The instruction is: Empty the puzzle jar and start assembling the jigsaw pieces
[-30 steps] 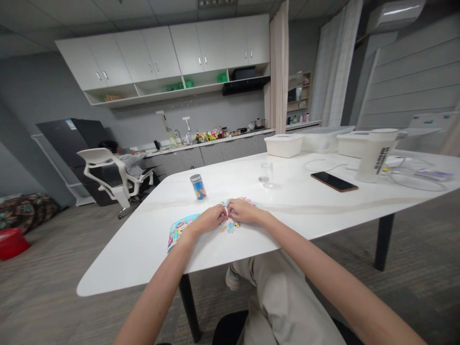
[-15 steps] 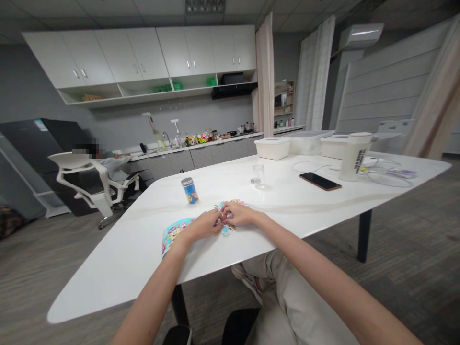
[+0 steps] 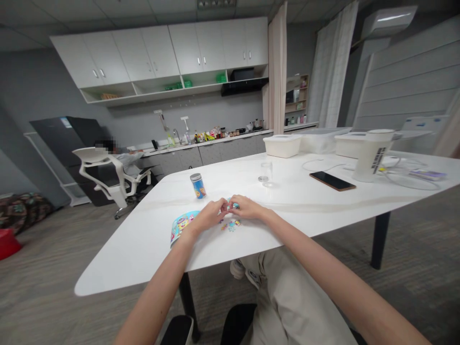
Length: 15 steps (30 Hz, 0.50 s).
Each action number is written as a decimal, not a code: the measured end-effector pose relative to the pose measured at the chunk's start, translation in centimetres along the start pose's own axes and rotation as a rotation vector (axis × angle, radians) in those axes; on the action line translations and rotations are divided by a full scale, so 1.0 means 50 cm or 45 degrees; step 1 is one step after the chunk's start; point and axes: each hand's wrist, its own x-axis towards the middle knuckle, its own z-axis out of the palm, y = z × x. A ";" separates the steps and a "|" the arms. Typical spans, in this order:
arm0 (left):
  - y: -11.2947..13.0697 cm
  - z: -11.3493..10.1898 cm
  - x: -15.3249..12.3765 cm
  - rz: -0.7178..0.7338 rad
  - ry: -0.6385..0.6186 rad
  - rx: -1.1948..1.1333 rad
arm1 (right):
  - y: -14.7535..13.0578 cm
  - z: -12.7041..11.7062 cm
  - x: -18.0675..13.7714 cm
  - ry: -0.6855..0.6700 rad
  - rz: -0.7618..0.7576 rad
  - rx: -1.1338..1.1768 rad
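Small colourful pieces (image 3: 232,225) that look like jigsaw pieces lie in a loose heap on the white table (image 3: 143,254). Over this heap my left hand (image 3: 213,212) and my right hand (image 3: 244,207) meet, fingertips pinched together. Both are closed, and whatever they hold is too small and hidden to make out. A flat cartoon-printed sheet (image 3: 182,224) with a light blue edge lies left of the heap, partly behind my left forearm. Beyond my left hand stands a blue printed canister (image 3: 198,186) with a silver lid.
A clear jar (image 3: 267,172) and a round lid (image 3: 263,179) are farther back. To the right are a black phone (image 3: 332,180), a frosted cup (image 3: 373,155), white cables and white storage boxes (image 3: 282,145). Someone sits in a white chair (image 3: 104,167) across the room.
The camera view has swung left, so the scene sits farther right. My hands have lifted slightly off the heap and stay close together, uncovering more of the pieces.
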 end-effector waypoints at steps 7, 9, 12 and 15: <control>-0.017 0.004 0.000 -0.031 0.145 0.133 | 0.007 -0.044 0.000 0.200 0.423 -0.235; -0.017 0.001 -0.004 -0.052 0.030 0.142 | 0.021 -0.061 -0.007 0.167 0.731 -0.247; -0.013 -0.008 -0.012 -0.087 -0.129 0.109 | 0.041 -0.085 -0.022 0.012 1.070 -0.153; -0.009 -0.013 -0.017 -0.100 -0.184 0.096 | 0.048 -0.100 -0.034 -0.045 1.184 -0.101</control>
